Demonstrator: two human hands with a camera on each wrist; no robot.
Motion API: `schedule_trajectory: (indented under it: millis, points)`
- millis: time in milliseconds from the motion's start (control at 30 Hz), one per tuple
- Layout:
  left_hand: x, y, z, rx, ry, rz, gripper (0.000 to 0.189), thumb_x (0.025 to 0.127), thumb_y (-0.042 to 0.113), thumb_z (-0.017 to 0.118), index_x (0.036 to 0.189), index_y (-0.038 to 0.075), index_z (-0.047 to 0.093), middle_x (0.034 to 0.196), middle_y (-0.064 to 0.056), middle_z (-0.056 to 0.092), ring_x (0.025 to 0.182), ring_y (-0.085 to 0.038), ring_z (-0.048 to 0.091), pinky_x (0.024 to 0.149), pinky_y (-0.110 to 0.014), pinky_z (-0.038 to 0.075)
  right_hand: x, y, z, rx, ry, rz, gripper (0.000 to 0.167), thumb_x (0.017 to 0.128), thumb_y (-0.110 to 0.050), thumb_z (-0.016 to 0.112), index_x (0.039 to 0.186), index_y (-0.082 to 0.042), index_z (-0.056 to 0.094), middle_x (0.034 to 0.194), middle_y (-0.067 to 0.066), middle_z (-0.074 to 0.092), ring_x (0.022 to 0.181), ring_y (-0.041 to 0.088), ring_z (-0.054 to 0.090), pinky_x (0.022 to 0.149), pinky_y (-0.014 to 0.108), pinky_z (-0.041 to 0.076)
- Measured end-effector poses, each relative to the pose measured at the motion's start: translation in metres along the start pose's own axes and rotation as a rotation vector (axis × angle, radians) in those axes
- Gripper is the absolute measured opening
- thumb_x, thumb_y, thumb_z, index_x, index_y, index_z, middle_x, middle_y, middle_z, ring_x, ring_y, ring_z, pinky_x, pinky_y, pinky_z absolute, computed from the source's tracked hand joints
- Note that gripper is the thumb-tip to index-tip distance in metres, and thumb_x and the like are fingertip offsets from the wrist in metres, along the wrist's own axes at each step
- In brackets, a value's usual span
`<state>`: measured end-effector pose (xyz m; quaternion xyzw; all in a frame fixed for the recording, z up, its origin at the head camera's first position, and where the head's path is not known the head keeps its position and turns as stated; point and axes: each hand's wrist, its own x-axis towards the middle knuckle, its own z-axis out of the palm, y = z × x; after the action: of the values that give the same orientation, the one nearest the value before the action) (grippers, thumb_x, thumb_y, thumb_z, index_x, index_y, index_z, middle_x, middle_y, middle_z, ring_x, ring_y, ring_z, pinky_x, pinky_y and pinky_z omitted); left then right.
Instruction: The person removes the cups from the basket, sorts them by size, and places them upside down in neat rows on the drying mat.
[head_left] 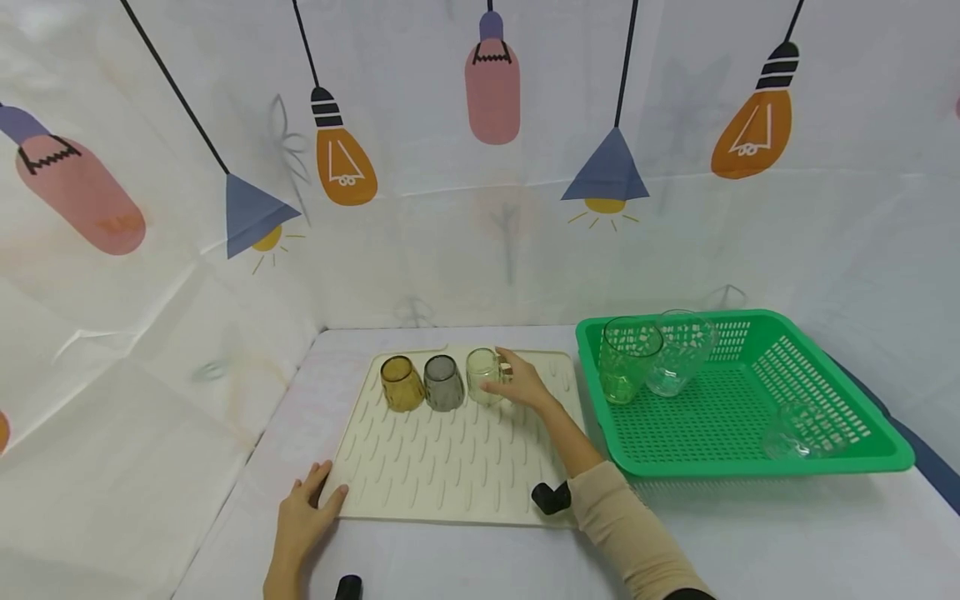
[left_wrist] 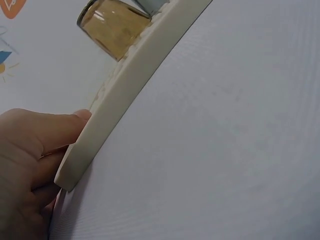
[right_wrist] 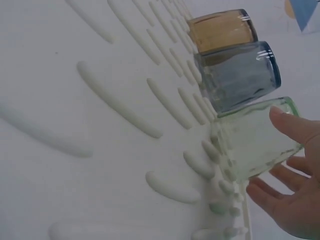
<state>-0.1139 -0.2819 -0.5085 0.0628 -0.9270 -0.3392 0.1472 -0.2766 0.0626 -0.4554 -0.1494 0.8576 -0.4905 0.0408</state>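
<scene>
head view looks down; closer wrist views share the mat.

You see cups of glossy, clear glass. Your mat looks matt and ridged, the basket plastic, your sleeve matt cloth.

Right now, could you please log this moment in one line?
left hand: touching cream ridged mat; right hand: at pale-green glass cup; grey glass cup: alongside

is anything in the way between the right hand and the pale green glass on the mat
Nothing visible is: the right hand is right at the pale green glass, its fingers close beside it. The grey glass stands on the opposite side of it, away from that hand.
</scene>
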Motion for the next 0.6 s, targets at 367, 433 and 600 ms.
schedule_trajectory:
  millis: [367, 433, 600]
  points:
    - [0.000, 0.000, -0.002, 0.004, -0.013, -0.018, 0.055, 0.079, 0.018, 0.071, 0.122, -0.011, 0.055, 0.125, -0.030, 0.051, 0.122, -0.044, 0.045, 0.105, -0.058, 0.028, -0.007, 0.010, 0.002, 0.008, 0.026, 0.010, 0.075, 0.083, -0.021, 0.072, 0.142, 0.003, 0.034, 0.135, 0.027, 0.046, 0.117, 0.044, 0.050, 0.093, 0.053, 0.046]
    - [-0.001, 0.000, -0.002, 0.003, -0.017, -0.020, 0.054, 0.079, 0.018, 0.071, 0.123, -0.010, 0.055, 0.125, -0.031, 0.050, 0.122, -0.044, 0.045, 0.105, -0.057, 0.028, -0.011, 0.010, 0.001, 0.004, 0.032, 0.016, 0.074, 0.083, -0.020, 0.072, 0.141, 0.005, 0.035, 0.136, 0.027, 0.046, 0.117, 0.045, 0.050, 0.094, 0.053, 0.046]
    - [-0.001, -0.001, -0.002, 0.005, -0.010, -0.014, 0.053, 0.079, 0.017, 0.070, 0.122, -0.011, 0.055, 0.125, -0.032, 0.049, 0.121, -0.046, 0.046, 0.105, -0.058, 0.029, -0.026, 0.005, -0.003, -0.016, 0.059, 0.003, 0.072, 0.083, -0.019, 0.071, 0.140, 0.005, 0.035, 0.135, 0.026, 0.047, 0.117, 0.044, 0.051, 0.094, 0.053, 0.045]
